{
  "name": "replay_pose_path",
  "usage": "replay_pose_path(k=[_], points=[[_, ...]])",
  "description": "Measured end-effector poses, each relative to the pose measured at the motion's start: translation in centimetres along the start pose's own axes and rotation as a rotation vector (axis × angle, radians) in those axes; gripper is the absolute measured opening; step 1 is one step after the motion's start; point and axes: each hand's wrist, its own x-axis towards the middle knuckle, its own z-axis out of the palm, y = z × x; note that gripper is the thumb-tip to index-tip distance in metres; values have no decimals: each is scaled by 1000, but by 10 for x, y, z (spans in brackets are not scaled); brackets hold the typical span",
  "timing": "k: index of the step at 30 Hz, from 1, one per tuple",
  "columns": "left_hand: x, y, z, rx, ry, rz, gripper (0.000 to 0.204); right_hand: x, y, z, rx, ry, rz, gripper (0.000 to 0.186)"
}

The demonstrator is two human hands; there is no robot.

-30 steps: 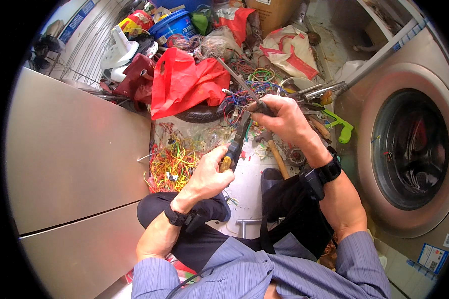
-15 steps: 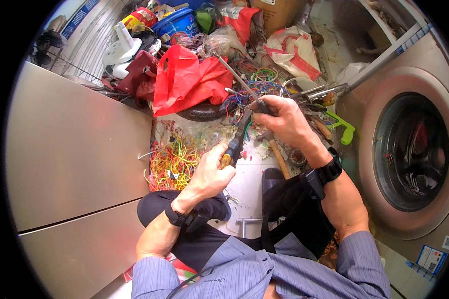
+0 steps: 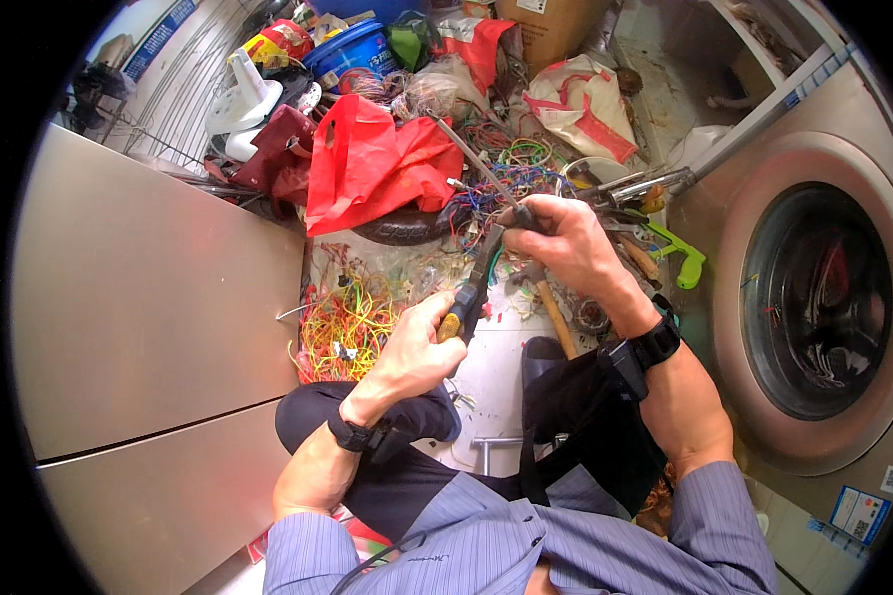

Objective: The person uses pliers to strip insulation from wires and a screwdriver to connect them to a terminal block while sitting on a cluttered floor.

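My left hand (image 3: 417,357) grips the yellow-and-black handle of a dark tool (image 3: 474,283), perhaps pliers, angled up toward my right hand (image 3: 566,248). My right hand is closed on the dark handle of a screwdriver-like tool (image 3: 523,216), whose long thin metal shaft (image 3: 481,164) points up and left over tangled coloured wires (image 3: 486,203). The upper end of the left tool sits by my right fingertips; whether they touch is hard to tell. A green strand (image 3: 496,268) shows beside it. A wooden-handled hammer (image 3: 554,312) lies on the floor below.
A steel-coloured cabinet (image 3: 159,307) stands left, a washing machine (image 3: 724,327) right. Ahead are red bags (image 3: 377,164), a tyre (image 3: 392,228), blue buckets (image 3: 352,55), a cardboard box (image 3: 551,25), a green plastic tool (image 3: 680,258) and yellow wire heaps (image 3: 347,332). My legs (image 3: 595,416) are bent below.
My hands and the two tools keep nearly the same pose, with only a very slight downward shift of my right hand. The view has moved a little.
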Motion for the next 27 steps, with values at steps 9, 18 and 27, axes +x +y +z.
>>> replay_pose_path(k=[9,18,27], points=[[-2,26,-2,60,9,39,41,1,-9,-7,176,-111,58,20],[3,12,-1,-175,-172,-53,45,3,-8,-8,345,-177,83,20],[-3,-5,20,-558,-195,-176,31,-3,-12,3,264,-235,80,17]])
